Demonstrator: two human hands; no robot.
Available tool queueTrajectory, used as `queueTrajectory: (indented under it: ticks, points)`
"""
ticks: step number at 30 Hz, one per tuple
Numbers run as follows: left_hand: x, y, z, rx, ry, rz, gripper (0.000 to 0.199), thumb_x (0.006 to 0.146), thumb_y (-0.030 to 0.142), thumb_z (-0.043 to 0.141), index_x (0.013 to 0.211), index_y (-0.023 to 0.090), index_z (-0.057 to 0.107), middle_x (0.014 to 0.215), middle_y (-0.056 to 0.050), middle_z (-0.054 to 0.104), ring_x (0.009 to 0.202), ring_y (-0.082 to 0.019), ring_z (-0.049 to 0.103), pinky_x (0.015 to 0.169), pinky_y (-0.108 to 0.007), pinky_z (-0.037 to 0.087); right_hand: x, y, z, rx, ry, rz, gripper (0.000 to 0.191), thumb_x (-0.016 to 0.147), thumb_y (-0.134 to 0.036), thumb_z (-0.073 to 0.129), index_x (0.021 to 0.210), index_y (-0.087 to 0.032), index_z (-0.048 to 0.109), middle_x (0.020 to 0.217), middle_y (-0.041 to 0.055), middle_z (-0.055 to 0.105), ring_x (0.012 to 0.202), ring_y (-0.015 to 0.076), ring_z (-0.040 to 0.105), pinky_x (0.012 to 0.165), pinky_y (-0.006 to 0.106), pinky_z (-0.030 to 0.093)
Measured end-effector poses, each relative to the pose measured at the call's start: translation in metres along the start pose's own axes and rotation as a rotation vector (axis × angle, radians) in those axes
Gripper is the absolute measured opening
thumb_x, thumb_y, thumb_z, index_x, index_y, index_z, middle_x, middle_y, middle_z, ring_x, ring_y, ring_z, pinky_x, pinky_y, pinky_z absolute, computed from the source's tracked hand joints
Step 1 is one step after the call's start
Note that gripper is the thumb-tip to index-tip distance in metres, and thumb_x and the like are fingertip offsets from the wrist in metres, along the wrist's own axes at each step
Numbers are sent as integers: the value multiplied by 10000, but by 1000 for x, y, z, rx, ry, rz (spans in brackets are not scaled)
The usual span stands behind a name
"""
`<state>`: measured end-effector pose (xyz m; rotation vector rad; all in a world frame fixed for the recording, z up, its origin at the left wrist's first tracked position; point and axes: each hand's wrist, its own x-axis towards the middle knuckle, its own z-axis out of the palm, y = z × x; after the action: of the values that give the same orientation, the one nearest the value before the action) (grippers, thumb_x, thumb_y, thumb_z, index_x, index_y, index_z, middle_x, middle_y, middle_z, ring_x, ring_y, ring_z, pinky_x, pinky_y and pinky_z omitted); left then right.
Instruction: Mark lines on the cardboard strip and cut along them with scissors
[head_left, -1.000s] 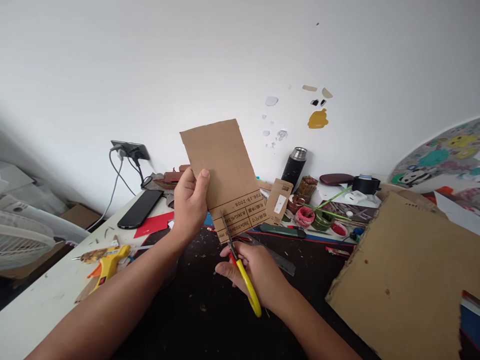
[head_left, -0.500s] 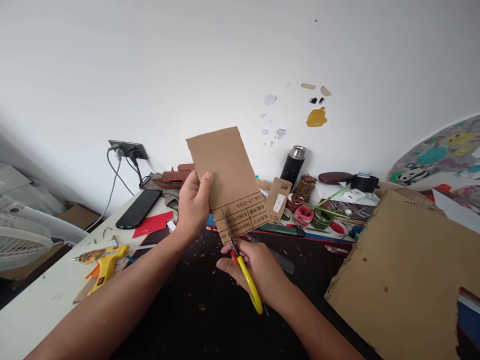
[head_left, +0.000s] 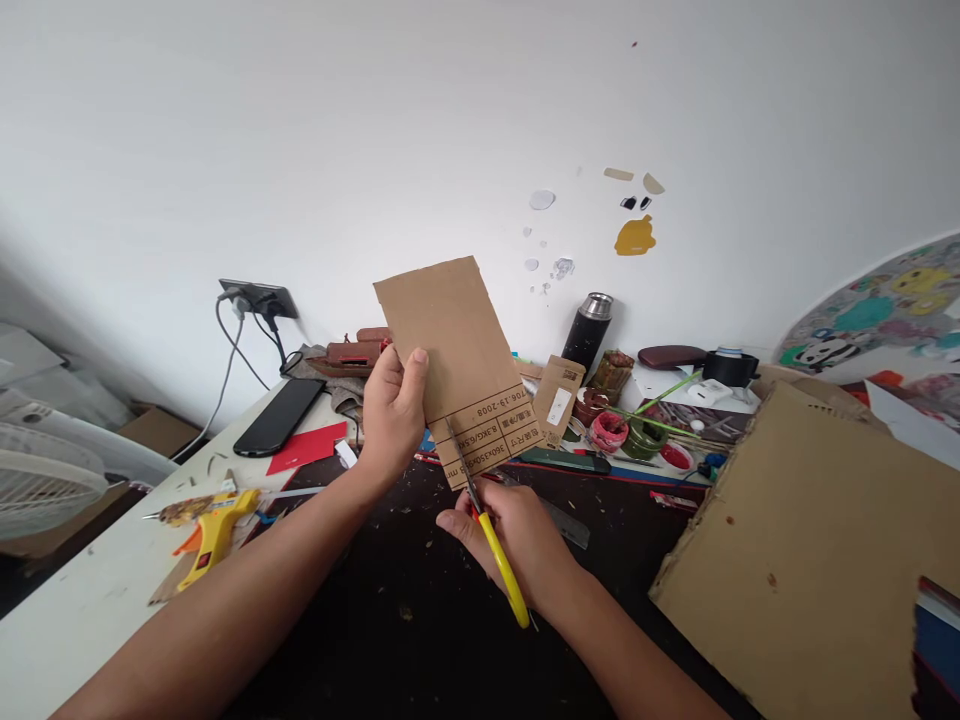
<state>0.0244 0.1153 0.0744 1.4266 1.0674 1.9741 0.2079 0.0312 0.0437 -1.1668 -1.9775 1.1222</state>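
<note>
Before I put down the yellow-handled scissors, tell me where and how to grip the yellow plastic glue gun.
Take the glue gun by its handle, probably best from the near right side: the handle slants toward you, while the pointed nozzle faces left, away from that approach. Your left forearm lies close by.

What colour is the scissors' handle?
The scissors' handle is mostly yellow, with some red; the head view shows it.

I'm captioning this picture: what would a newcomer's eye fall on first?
The cardboard piece held mid-picture in the left hand, with scissors in the right hand at its printed end. Then the yellow glue gun at left and the big cardboard sheet at right.
</note>
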Motion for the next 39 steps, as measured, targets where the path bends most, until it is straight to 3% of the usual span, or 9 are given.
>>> queueTrajectory:
  ticks: [11,24,32,39]
  points:
    - [-1,0,2,-18,-22,-21,388,1046,609,677,1100,226,705,1111,-88,802,1006,-248,751,877,-362,616,-1,0,3,-72,34,21,334,992,-513,716,821,-239,632,752,17,728,664,188,654,679,299,453]
    - [-2,-2,2,12,-7,-28,422,1021,635,705,1064,215,716,1034,-77,789,938,-234,734,814,-333,611,-1,3,9,-284,83,3,183,1049,-281,626,894,-229,707,842,62,814,801,253,788,716,300,442]
    - [-3,-6,2,17,-10,-39,425,1024,642,694,1051,218,708,1068,-82,798,947,-234,730,814,-328,599,-1,1,12,-358,84,45,188,1057,-291,612,949,-217,746,786,65,805,732,243,780,663,297,419]
    - [-3,-6,2,15,-14,-39,418,1028,635,689,1064,218,710,1074,-81,802,940,-227,730,819,-329,595,0,-4,11,-386,70,62,197,1054,-286,597,976,-193,753,840,105,830,781,273,803,689,310,440]
